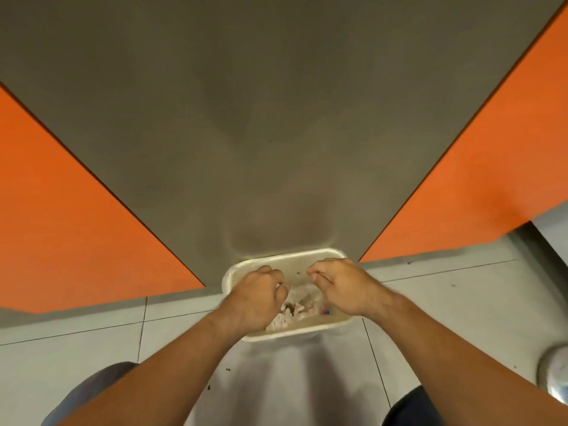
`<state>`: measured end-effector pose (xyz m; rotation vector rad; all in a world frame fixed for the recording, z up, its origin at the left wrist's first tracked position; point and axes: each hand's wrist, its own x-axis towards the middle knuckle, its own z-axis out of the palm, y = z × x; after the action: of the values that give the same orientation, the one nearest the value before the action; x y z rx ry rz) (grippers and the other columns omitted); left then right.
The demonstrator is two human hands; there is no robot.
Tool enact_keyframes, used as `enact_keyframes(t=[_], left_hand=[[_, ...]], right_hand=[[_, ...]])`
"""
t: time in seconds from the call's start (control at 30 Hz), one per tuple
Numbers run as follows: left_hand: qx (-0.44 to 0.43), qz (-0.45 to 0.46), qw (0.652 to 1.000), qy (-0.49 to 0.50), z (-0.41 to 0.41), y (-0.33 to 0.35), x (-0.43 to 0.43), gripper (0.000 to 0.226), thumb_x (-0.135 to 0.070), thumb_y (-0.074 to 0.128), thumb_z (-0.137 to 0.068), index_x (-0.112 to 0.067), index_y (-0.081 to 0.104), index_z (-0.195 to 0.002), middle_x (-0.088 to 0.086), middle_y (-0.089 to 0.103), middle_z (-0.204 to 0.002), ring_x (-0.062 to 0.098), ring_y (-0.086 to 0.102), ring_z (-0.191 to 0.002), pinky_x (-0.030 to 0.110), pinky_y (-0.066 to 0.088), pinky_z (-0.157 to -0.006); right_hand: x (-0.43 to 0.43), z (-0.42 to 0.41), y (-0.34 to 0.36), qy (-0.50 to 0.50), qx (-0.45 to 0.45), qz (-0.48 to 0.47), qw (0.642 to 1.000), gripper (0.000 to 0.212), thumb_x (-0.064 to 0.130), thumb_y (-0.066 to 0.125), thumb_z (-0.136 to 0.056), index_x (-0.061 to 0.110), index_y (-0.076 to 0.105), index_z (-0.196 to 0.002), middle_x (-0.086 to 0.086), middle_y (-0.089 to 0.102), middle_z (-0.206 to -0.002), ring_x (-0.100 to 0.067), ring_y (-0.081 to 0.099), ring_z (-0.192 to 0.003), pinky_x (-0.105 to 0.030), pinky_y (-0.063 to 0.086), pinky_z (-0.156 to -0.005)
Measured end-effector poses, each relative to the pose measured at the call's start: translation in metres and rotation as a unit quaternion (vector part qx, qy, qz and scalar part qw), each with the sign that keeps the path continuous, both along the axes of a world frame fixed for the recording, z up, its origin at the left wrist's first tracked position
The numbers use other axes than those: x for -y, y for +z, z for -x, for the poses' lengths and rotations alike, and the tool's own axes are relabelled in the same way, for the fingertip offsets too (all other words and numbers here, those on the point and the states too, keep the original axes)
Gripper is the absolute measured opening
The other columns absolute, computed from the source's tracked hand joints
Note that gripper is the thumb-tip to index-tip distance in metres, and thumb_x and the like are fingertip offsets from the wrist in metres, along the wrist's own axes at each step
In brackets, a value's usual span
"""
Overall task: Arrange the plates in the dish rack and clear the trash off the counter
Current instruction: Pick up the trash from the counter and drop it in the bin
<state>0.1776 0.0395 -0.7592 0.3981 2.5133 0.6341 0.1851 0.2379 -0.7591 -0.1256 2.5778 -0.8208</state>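
Observation:
A white rectangular trash bin (276,262) stands on the floor against the wall, right below me. Crumpled pale scraps of trash (284,319) lie inside it. Both of my hands hover over the bin's opening with fingers curled. My left hand (255,299) and my right hand (341,287) each pinch an end of a thin piece of clear plastic (302,292) that hangs between them over the bin. No plates or dish rack are in view.
Orange cabinet panels flank the bin on the left (61,210) and right (476,195), with a grey wall (276,118) between them. The floor is pale tile (92,348). A shiny round metal object (556,376) sits at the right edge.

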Motion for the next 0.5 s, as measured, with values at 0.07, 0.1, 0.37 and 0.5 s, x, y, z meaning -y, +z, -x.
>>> enact_keyframes(t=[0.07, 0.1, 0.37, 0.5], left_hand=[[0.048, -0.003, 0.999, -0.003, 0.001, -0.013, -0.009, 0.035, -0.039, 0.039, -0.1, -0.024, 0.057, -0.125, -0.004, 0.053, -0.124, 0.018, 0.05, -0.118, 0.025, 0.037, -0.098], [0.067, -0.002, 0.998, -0.008, 0.002, -0.017, -0.011, 0.039, -0.04, 0.037, -0.1, -0.023, 0.051, -0.133, -0.004, 0.051, -0.134, 0.017, 0.047, -0.124, 0.025, 0.034, -0.101], [0.003, -0.003, 1.0, -0.016, 0.016, 0.053, 0.016, 0.044, -0.047, 0.032, -0.1, -0.028, 0.048, -0.137, -0.003, 0.057, -0.132, 0.017, 0.051, -0.123, 0.034, 0.04, -0.104], [-0.04, 0.014, 0.997, -0.066, 0.006, 0.147, 0.026, 0.043, -0.053, 0.031, -0.098, -0.033, 0.052, -0.13, -0.011, 0.055, -0.126, 0.015, 0.054, -0.114, 0.038, 0.045, -0.098]], right_hand=[[-0.005, -0.007, 0.006, -0.011, -0.02, -0.002, 1.0, 0.03, 0.023, 0.043, -0.099, 0.022, 0.064, -0.121, 0.008, 0.062, -0.122, -0.01, 0.062, -0.107, -0.019, 0.045, -0.093], [-0.006, -0.01, 0.008, -0.015, -0.034, -0.003, 0.999, 0.031, 0.022, 0.043, -0.1, 0.022, 0.062, -0.124, 0.008, 0.061, -0.126, -0.009, 0.059, -0.111, -0.017, 0.042, -0.095], [-0.002, -0.024, 0.07, -0.049, -0.042, 0.004, 0.998, 0.031, 0.025, 0.044, -0.1, 0.021, 0.061, -0.126, 0.005, 0.061, -0.125, -0.018, 0.068, -0.098, -0.02, 0.047, -0.088], [0.003, -0.028, 0.152, -0.034, -0.05, -0.022, 0.998, 0.033, 0.036, 0.047, -0.098, 0.024, 0.06, -0.126, 0.006, 0.06, -0.128, -0.013, 0.055, -0.117, -0.029, 0.043, -0.1]])
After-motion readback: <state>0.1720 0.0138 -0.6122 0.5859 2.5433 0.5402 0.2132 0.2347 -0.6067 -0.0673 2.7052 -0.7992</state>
